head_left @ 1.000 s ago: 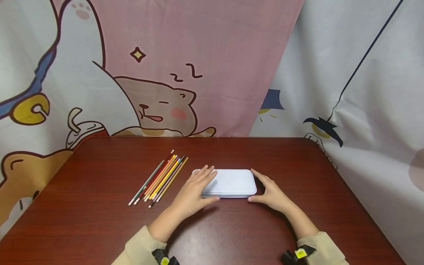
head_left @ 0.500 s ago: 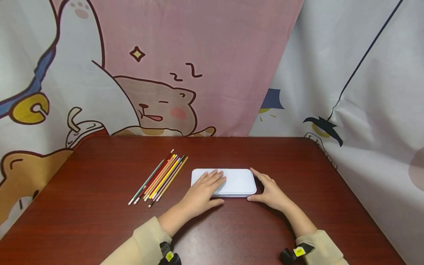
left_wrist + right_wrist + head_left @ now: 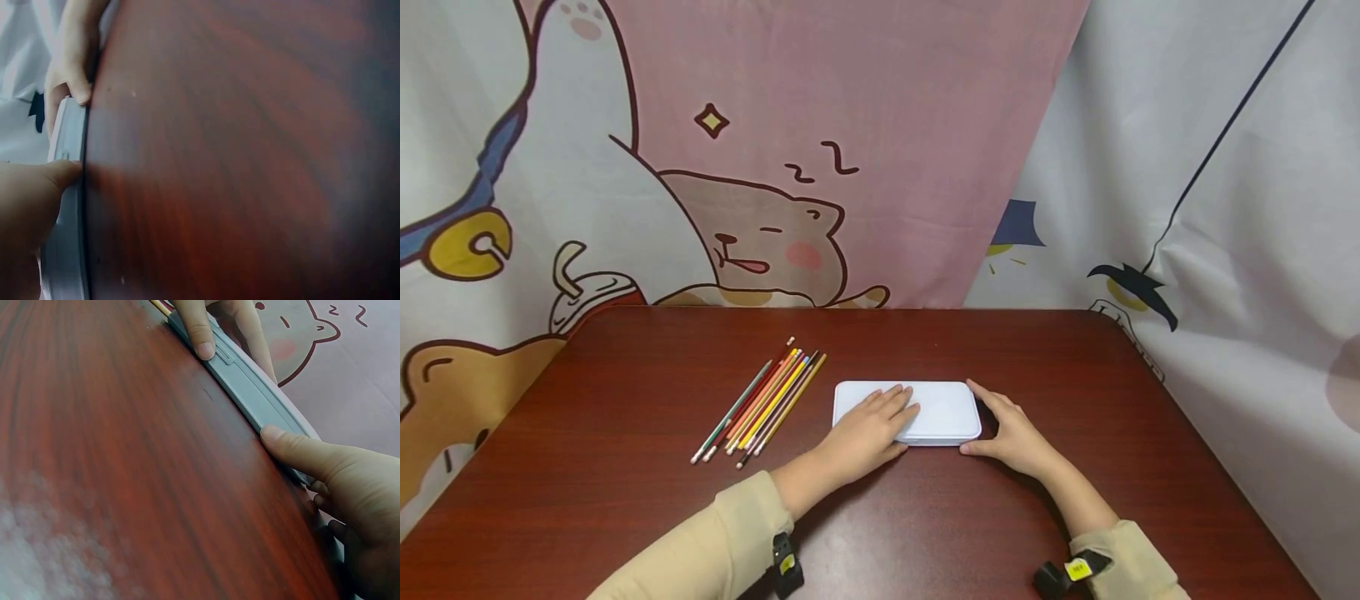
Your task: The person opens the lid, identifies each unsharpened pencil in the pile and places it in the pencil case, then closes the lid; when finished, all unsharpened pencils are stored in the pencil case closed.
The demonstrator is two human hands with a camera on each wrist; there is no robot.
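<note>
A flat white pencil case (image 3: 943, 408) lies closed on the table, its long front side towards me. My left hand (image 3: 867, 432) rests across the left half of the lid with fingers extended, and its thumb (image 3: 205, 350) touches the front side beside a small latch (image 3: 223, 355). The right hand (image 3: 1017, 435) holds the case's right end, thumb at the front corner and fingers round the far side. In the left wrist view the front side of the case (image 3: 72, 134) shows between both thumbs. The inside of the case is hidden.
Several coloured pencils (image 3: 767, 404) lie side by side in a slanted bundle left of the case. The dark red-brown table (image 3: 940, 533) ends at a printed curtain (image 3: 925, 150) behind and to the sides.
My left hand has slid right along the lid, from the left end towards the middle, and its thumb has come to the front side. The right hand has stayed at the right end.
</note>
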